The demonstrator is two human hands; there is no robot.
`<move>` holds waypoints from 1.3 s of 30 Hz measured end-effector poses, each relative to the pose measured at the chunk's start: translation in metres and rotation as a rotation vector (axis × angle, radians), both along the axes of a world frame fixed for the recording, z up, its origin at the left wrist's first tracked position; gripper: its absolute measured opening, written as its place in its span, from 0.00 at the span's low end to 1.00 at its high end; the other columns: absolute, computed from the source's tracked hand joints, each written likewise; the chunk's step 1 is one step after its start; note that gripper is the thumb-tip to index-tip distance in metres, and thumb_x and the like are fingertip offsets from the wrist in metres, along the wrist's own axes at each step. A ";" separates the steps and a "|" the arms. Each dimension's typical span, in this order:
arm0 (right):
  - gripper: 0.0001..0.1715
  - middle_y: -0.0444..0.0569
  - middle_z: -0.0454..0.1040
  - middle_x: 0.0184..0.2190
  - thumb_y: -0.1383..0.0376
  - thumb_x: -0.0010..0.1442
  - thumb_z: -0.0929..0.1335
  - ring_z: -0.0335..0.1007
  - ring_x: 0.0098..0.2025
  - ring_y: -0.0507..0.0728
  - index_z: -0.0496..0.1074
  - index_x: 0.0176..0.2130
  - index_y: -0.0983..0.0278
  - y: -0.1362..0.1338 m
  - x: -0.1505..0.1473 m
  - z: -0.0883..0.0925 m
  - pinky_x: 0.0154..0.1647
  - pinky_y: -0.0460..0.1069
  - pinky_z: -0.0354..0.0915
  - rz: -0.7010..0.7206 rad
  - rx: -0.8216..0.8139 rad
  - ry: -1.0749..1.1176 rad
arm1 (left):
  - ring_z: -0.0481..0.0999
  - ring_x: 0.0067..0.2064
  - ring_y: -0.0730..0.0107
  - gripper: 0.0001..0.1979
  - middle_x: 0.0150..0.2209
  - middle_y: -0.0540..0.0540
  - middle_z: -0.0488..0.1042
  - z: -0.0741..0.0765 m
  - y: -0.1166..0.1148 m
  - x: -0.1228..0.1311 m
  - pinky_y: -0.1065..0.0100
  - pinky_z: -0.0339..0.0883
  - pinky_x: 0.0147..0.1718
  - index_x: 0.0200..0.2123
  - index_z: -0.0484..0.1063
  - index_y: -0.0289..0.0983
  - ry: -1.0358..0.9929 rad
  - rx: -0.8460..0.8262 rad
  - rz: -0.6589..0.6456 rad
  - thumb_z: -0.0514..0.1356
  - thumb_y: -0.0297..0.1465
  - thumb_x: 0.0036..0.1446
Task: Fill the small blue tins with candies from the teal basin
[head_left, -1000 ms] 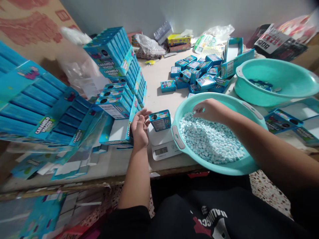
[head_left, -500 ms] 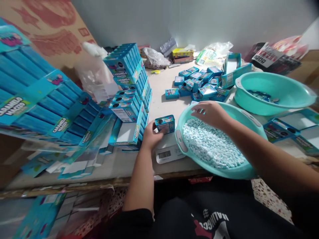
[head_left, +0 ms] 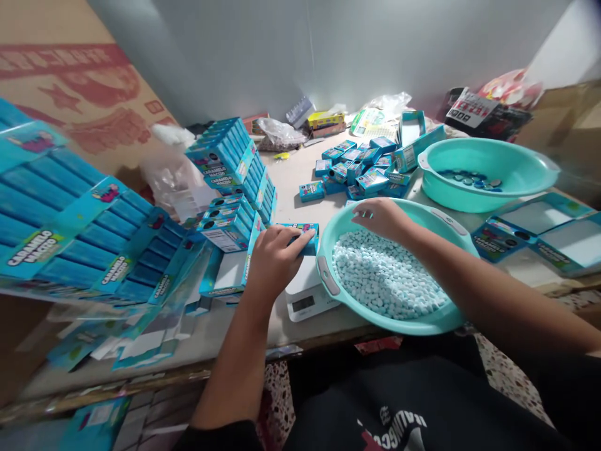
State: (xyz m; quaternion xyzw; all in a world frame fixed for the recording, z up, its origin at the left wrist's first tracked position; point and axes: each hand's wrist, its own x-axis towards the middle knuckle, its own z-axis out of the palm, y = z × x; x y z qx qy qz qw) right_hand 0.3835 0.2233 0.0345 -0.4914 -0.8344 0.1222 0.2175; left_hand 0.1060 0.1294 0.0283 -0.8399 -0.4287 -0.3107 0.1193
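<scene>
My left hand [head_left: 277, 257] is palm down, its fingers bent over a small blue candy box [head_left: 310, 244] and gripping it; the hand hides much of the box. That box is at the back of a white digital scale [head_left: 323, 304], whose display faces me. A turquoise bowl [head_left: 404, 326] full of small pale candies [head_left: 389, 275] stands to the right, overlapping the scale. Over the bowl's far left rim is my right hand [head_left: 380, 216], fingers curled together; whatever they hold is too small or hidden to make out.
Stacked display cartons [head_left: 225, 156] of blue boxes rise at the left, beside a larger slanted stack [head_left: 75, 213]. Several loose candy boxes [head_left: 357, 166] are piled behind the bowl. A second turquoise bowl [head_left: 488, 194] and open trays [head_left: 539, 232] lie at the right.
My left hand has gone from holding the box by its side to lying over its top. My right hand stays curled over the far rim of the bowl. The view has shifted.
</scene>
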 end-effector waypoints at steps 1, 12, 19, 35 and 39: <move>0.11 0.49 0.80 0.34 0.61 0.60 0.69 0.73 0.33 0.56 0.81 0.39 0.61 0.000 0.000 0.000 0.37 0.50 0.65 0.000 -0.003 0.003 | 0.70 0.46 0.50 0.27 0.44 0.42 0.78 0.000 -0.001 0.001 0.50 0.62 0.50 0.58 0.74 0.48 0.008 0.044 0.011 0.61 0.25 0.55; 0.11 0.48 0.81 0.33 0.61 0.59 0.69 0.73 0.32 0.56 0.81 0.39 0.61 0.002 0.001 -0.011 0.35 0.49 0.63 0.042 -0.043 -0.044 | 0.75 0.45 0.57 0.21 0.42 0.43 0.76 -0.052 -0.003 0.003 0.59 0.70 0.48 0.46 0.78 0.40 -0.887 -0.329 0.116 0.73 0.37 0.47; 0.12 0.52 0.80 0.34 0.61 0.59 0.70 0.72 0.33 0.56 0.80 0.39 0.65 -0.004 0.001 -0.003 0.36 0.50 0.63 0.060 -0.076 -0.061 | 0.80 0.42 0.61 0.31 0.45 0.41 0.77 -0.089 0.000 -0.011 0.63 0.76 0.41 0.50 0.71 0.38 -1.174 -0.511 0.069 0.74 0.43 0.45; 0.13 0.54 0.81 0.38 0.64 0.59 0.69 0.73 0.35 0.57 0.80 0.43 0.67 -0.005 -0.002 -0.016 0.37 0.49 0.63 0.183 -0.241 -0.209 | 0.72 0.58 0.55 0.37 0.56 0.38 0.72 -0.094 -0.006 -0.021 0.61 0.69 0.55 0.58 0.70 0.40 -1.295 -0.525 0.010 0.66 0.55 0.51; 0.14 0.54 0.80 0.43 0.64 0.60 0.69 0.74 0.39 0.58 0.79 0.45 0.65 -0.004 -0.002 -0.022 0.39 0.48 0.64 0.234 -0.297 -0.252 | 0.73 0.57 0.55 0.36 0.52 0.39 0.74 -0.096 -0.006 -0.021 0.61 0.70 0.54 0.58 0.70 0.41 -1.304 -0.529 0.011 0.65 0.56 0.53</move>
